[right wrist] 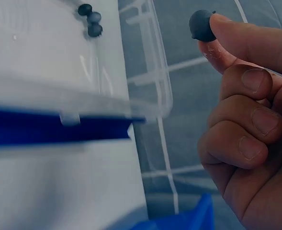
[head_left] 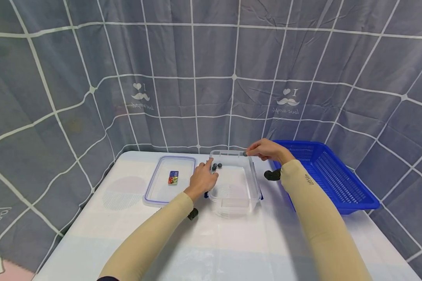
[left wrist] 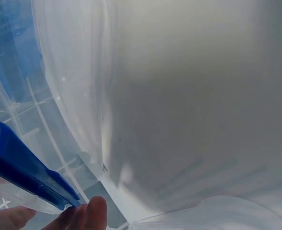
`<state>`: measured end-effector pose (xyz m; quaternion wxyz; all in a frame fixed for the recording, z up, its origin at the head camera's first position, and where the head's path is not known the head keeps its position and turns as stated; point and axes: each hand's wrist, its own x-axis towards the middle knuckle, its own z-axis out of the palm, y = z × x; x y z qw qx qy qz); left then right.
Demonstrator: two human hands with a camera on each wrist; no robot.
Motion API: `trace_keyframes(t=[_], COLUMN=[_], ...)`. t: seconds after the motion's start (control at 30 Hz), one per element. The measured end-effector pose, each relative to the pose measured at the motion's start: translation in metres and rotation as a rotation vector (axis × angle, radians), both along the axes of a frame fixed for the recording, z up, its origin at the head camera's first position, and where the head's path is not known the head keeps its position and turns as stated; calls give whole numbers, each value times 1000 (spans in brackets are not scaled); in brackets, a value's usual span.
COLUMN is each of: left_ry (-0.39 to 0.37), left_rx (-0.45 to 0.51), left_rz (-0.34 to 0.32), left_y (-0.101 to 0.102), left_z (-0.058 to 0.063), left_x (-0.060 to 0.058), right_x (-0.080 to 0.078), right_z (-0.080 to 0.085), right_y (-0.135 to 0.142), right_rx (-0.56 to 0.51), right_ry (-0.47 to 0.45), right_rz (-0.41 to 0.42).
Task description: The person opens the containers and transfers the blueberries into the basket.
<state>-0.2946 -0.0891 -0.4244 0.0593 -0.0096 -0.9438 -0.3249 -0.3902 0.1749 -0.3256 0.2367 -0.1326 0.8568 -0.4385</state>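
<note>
A clear plastic container (head_left: 233, 183) with blue side clips stands on the table. Inside it, near the far left corner, sit 3 small dark grey-blue balls (head_left: 214, 167). My left hand (head_left: 202, 179) grips the container's left wall, its fingers close to a blue clip (left wrist: 26, 163) in the left wrist view. My right hand (head_left: 265, 149) is raised at the far right corner of the container. Between thumb and index finger it pinches another dark grey-blue ball (right wrist: 202, 26) with small nubs, while the other fingers are curled into the palm.
Left of the container lies a clear lid (head_left: 158, 191) with a blue-purple seal, bearing a small colourful label (head_left: 173, 177). A blue plastic basket (head_left: 332, 175) stands at the right, beside the right forearm. Behind the white table (head_left: 211, 249) hangs a grey gridded curtain (head_left: 211, 97).
</note>
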Motion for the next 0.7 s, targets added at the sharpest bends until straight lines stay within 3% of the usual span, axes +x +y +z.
trace_keyframes(t=[0.27, 0.7], left_ry=[14, 9], left_rx=[-15, -31], left_rz=[10, 12], left_y=[1, 2], left_z=[1, 1], left_x=[2, 3], right_x=[0, 17], right_z=[2, 4], right_y=[38, 98], right_rx=[29, 67], right_ry=[23, 36], right_rz=[-37, -94])
